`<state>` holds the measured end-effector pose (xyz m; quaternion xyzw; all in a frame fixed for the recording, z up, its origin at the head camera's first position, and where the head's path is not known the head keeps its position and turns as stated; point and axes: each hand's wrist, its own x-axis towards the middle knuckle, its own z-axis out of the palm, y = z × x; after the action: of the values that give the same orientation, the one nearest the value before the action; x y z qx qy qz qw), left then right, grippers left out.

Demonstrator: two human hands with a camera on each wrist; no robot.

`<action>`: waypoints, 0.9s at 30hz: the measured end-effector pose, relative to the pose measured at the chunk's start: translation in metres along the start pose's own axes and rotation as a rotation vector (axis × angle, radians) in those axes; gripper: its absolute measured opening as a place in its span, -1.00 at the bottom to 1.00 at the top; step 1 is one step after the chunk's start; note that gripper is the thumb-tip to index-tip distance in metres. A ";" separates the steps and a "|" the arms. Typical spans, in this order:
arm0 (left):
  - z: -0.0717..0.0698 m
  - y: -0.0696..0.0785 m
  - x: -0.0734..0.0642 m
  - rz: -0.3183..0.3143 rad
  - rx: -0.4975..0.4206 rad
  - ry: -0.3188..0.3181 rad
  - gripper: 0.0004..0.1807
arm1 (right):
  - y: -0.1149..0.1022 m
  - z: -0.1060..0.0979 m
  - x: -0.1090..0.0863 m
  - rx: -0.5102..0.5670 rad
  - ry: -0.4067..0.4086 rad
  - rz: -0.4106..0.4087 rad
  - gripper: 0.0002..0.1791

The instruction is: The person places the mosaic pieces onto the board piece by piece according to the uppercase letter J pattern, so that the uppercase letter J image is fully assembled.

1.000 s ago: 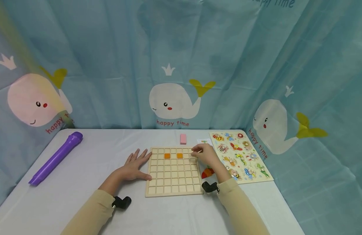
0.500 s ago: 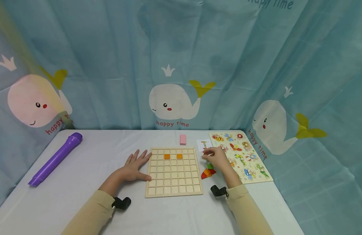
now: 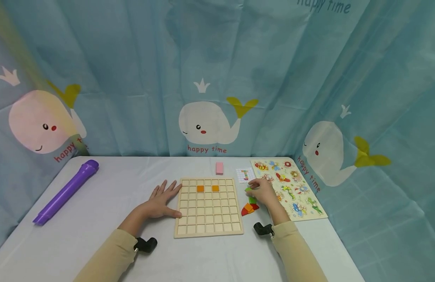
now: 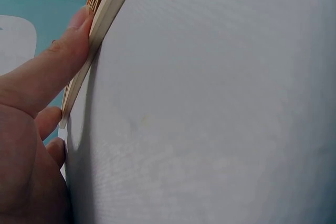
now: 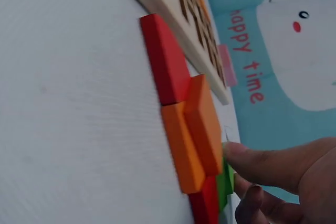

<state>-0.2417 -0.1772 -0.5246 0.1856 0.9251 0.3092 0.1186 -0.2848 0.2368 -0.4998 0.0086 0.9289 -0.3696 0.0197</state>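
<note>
A wooden grid board (image 3: 209, 217) lies mid-table with two orange square tiles (image 3: 200, 188) in its cells. My left hand (image 3: 159, 203) is spread at the board's left side; in the left wrist view the thumb (image 4: 73, 38) presses the board's edge. To the right of the board, my right hand (image 3: 265, 192) pinches a green tile (image 3: 248, 189) between thumb and fingers. Below it are another green tile (image 3: 252, 199) and red and orange pieces. The right wrist view shows a red block (image 5: 165, 61) beside an orange block (image 5: 203, 124) that leans on another orange one (image 5: 181, 150).
A pattern card (image 3: 241, 176) lies behind the right hand. Beside it is an insect picture board (image 3: 309, 209). A pink block (image 3: 219, 168) stands behind the grid board, and a purple stick (image 3: 67, 192) lies at far left. A whale-print curtain (image 3: 140, 117) hangs behind the table.
My right hand has moved from the grid board's upper right corner to the tiles beside it, and its fingers have come onto a green tile. The left hand has stayed put.
</note>
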 end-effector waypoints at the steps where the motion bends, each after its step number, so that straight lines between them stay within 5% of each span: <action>1: 0.000 0.000 0.000 -0.005 0.004 -0.001 0.31 | 0.000 0.001 0.000 -0.003 -0.005 0.002 -0.64; 17: -0.001 0.001 0.001 -0.030 0.022 -0.014 0.32 | -0.010 0.000 0.001 -0.012 -0.102 0.078 -0.80; 27: -0.002 0.002 0.002 -0.031 0.019 -0.008 0.33 | -0.022 0.004 0.003 0.014 -0.100 0.021 -0.79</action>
<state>-0.2433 -0.1759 -0.5221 0.1735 0.9304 0.2977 0.1253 -0.2880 0.2183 -0.4881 -0.0001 0.9240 -0.3761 0.0698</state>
